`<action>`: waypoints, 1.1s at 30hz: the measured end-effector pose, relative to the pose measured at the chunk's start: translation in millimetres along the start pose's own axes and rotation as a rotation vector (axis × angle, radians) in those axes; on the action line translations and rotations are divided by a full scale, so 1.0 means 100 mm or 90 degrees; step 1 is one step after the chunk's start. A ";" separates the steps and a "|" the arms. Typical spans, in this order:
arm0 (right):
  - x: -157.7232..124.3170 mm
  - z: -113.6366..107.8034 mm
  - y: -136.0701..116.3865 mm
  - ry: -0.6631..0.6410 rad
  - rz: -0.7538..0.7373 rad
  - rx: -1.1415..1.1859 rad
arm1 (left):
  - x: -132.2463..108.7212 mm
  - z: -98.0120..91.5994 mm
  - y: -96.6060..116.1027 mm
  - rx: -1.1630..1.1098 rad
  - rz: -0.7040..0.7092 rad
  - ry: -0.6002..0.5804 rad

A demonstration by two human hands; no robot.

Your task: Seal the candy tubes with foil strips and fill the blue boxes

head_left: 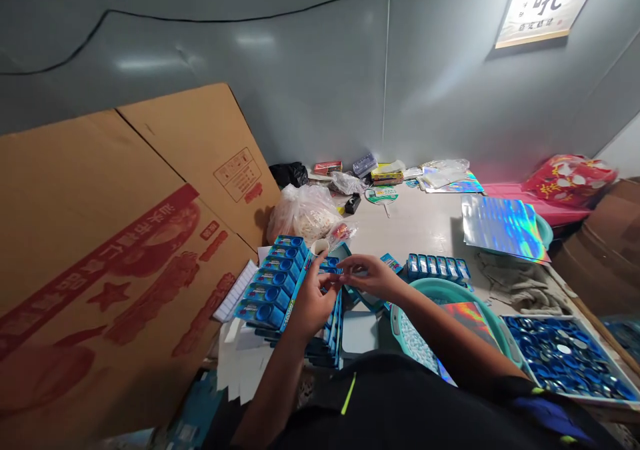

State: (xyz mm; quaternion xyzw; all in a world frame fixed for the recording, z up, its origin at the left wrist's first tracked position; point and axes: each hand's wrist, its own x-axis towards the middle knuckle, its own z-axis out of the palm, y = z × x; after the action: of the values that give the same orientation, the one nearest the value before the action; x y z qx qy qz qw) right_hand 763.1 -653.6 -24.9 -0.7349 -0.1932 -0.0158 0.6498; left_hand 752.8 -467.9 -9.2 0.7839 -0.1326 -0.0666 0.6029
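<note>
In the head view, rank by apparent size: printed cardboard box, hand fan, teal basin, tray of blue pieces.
Printed cardboard box
Teal basin and tray of blue pieces: too alike to rank, basin partly covered
Hand fan

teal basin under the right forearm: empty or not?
Not empty: small white pieces show inside the teal basin, and an iridescent sheet covers part of it. Can't tell how full.

The packs (276, 281) are blue, the basin (453, 292) teal, the sheet (503, 227) silver (rainbow-streaked), the brown cardboard (130, 263) printed in red.
</note>
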 end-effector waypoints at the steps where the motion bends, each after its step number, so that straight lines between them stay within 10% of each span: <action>1: -0.01 0.02 0.00 0.016 -0.019 -0.021 | -0.01 0.00 0.01 0.004 -0.002 -0.018; 16: -0.09 0.21 0.16 0.320 0.161 0.320 | 0.08 0.14 -0.41 -0.142 -0.131 -0.063; 33: 0.19 0.84 0.97 0.571 0.328 0.502 | 0.70 -0.13 -0.55 0.363 -0.077 0.057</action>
State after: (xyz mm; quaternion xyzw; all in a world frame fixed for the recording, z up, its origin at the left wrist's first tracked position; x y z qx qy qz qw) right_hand 791.2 -575.9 -124.2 -0.3864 0.2881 -0.0924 0.8713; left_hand 829.9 -463.2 -55.3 0.9302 -0.0726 -0.0280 0.3588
